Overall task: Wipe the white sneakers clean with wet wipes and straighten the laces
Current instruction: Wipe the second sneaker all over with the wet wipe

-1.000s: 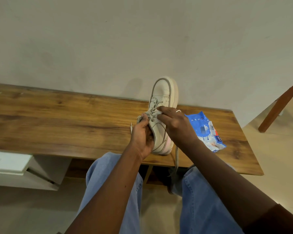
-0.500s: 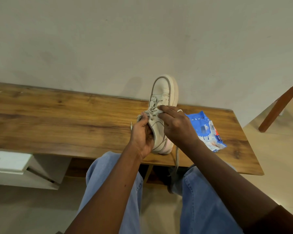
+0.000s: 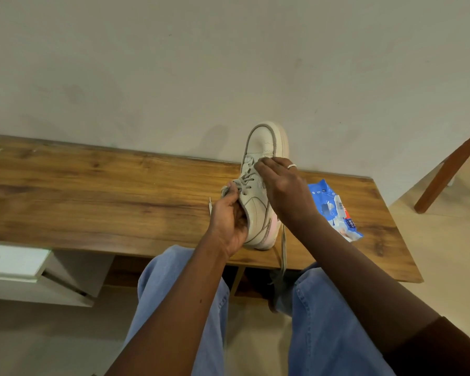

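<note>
**Right hand shifted toe-ward along the lacing**

The table (image 3: 92, 202) carries the sneaker (image 3: 263, 147) near its far edge, at 12 o'clock from the person's lap, heel nearest and toe pointed to 12 o'clock. Only one sneaker is seen.

The sneaker is gripped at its 8 o'clock side by the left hand (image 3: 228, 221), fingers curled round the collar as they were a second ago; that hold has not been altered.

The right hand (image 3: 285, 191) has been moved from the middle rows up toward 12 o'clock, and its fingertips (image 3: 259, 166) are now set, drawn narrow together, on the rows just below the toe cap. The thumb is hidden, so it cannot be told whether a strand is pinched.

The wipes pack (image 3: 337, 210) lies untouched at 3 o'clock of the sneaker, just beside the right wrist. No wipe is seen in either hand.

The laces (image 3: 246, 183) are crossed loosely. One end (image 3: 283, 253) hangs over the near edge at 6 o'clock, and a tip (image 3: 210, 204) pokes out at 9 o'clock of the left hand.

It is judged that lace-straightening is under way, row by row from the toe end. The slack is likely to be worked back toward the collar.
</note>
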